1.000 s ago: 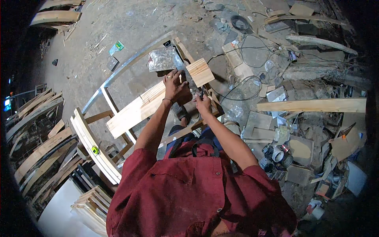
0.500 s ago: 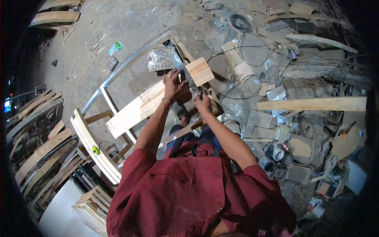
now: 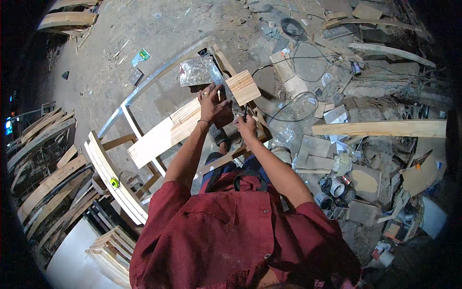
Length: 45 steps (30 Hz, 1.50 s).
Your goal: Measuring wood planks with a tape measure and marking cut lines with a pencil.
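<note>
- In the head view, a concrete floor (image 3: 115, 29) is seen from above, grey, dusty and strewn with scraps.
- In the middle, a low frame (image 3: 159, 73) with a bright curved edge is seen; across it a pale board (image 3: 161, 137) is laid, running from near left towards the hands.
- Beyond, a scuffed metal plate (image 3: 196, 72) and, to its right, a wooden block (image 3: 243, 87) are placed.
- The left hand (image 3: 209, 102) is set by the board's far end, fingers bent; whether anything is gripped cannot be told.
- By the right hand (image 3: 247, 127), fingers curled closed, a slim dark object (image 3: 246, 112) is held near the block.
- At left, curved timbers (image 3: 53, 185) are stacked; a yellow-green tape measure (image 3: 115, 182) is rested on pale strips (image 3: 126, 198).
- At right, a dark cable (image 3: 279, 119), a long plank (image 3: 385, 128) and cans (image 3: 338, 189) are scattered.
</note>
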Each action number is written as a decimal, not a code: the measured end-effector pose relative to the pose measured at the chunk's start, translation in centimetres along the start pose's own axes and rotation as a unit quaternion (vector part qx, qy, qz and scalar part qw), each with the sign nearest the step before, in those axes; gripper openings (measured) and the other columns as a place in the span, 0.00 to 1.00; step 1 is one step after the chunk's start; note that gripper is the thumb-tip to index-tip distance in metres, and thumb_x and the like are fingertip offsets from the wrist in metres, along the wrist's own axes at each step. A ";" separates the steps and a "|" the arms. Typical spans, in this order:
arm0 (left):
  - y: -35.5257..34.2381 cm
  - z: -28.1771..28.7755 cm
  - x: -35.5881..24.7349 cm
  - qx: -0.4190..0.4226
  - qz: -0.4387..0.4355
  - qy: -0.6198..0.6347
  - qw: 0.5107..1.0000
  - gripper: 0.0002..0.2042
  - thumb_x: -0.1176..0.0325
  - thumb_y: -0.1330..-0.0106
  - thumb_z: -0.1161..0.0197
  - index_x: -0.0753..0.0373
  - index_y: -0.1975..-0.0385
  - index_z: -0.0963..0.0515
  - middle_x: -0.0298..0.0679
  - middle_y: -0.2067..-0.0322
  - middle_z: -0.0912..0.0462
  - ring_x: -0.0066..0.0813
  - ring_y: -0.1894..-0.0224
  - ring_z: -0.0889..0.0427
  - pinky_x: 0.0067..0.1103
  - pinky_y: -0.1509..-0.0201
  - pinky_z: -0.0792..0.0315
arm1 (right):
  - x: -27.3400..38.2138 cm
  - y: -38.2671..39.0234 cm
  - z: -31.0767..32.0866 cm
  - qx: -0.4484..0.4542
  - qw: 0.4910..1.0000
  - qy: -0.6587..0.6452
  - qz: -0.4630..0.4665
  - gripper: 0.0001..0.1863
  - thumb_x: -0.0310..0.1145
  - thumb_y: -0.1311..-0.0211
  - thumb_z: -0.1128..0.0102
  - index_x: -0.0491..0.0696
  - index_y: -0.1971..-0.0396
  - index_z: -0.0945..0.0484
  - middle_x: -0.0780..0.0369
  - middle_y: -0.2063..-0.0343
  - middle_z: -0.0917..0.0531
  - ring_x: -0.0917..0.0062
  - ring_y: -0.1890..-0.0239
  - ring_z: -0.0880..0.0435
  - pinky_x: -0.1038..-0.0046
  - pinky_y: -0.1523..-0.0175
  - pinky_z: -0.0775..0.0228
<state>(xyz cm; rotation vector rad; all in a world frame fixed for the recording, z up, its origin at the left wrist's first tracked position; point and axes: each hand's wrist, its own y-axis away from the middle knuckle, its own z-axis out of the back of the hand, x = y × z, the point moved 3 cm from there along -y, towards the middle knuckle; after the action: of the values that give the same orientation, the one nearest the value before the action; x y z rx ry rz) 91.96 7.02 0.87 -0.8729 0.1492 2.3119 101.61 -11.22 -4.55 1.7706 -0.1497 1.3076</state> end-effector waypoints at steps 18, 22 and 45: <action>-0.3 -0.5 0.0 0.003 0.001 -0.017 1.000 0.35 0.44 0.47 0.24 0.50 0.39 0.22 0.42 0.39 0.24 0.43 0.33 0.30 0.45 0.26 0.53 | 3.1 1.4 0.6 0.005 0.998 0.043 -0.038 0.16 0.39 0.30 0.36 0.42 0.70 0.25 0.65 0.78 0.22 0.80 0.79 0.23 0.72 0.74 0.33; -0.4 -0.8 0.1 0.023 0.003 -0.008 1.000 0.37 0.47 0.48 0.24 0.49 0.36 0.27 0.41 0.36 0.27 0.43 0.31 0.32 0.50 0.25 0.55 | 4.2 1.6 1.9 -0.053 0.976 0.192 0.088 0.23 0.44 0.31 0.34 0.36 0.67 0.26 0.59 0.73 0.19 0.74 0.73 0.19 0.66 0.67 0.27; -0.1 -1.3 0.2 0.050 0.108 -0.105 0.987 0.31 0.53 0.38 0.34 0.45 0.33 0.32 0.28 0.32 0.31 0.40 0.26 0.40 0.66 0.28 0.66 | 17.6 -5.0 -3.0 0.123 0.817 0.373 0.423 0.18 0.29 0.36 0.40 0.45 0.47 0.17 0.51 0.53 0.14 0.55 0.49 0.16 0.62 0.42 0.25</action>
<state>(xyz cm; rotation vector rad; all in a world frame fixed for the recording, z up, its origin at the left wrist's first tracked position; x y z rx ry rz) 92.61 6.82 -0.25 -0.5817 0.2777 2.5564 109.93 0.69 6.99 1.2510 -0.3575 2.6857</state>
